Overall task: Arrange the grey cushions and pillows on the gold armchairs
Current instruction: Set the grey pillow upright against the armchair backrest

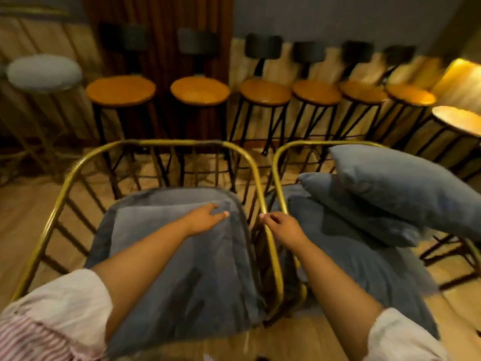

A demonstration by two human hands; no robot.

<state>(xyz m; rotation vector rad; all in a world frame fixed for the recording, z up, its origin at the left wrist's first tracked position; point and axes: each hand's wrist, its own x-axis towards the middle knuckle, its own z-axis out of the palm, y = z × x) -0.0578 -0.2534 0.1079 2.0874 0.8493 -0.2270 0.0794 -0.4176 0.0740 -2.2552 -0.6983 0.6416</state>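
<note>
Two gold wire armchairs stand side by side, the left armchair [65, 183] and the right armchair [279, 162]. A grey seat cushion [145, 199] fills the left seat, with a flat grey pillow [166, 246] lying on it. My left hand [205, 217] rests on that pillow's far right corner, fingers curled over it. My right hand [281, 226] grips the gold rail between the two chairs. On the right chair's grey seat cushion [364, 261] two grey pillows are stacked, a lower pillow [351, 212] and an upper pillow [411, 188] leaning right.
A row of several round wooden bar stools [199, 89] with black legs lines the far wall. A grey-topped stool [44, 71] stands at far left. A lit round table [458, 119] sits at far right. Wooden floor lies around the chairs.
</note>
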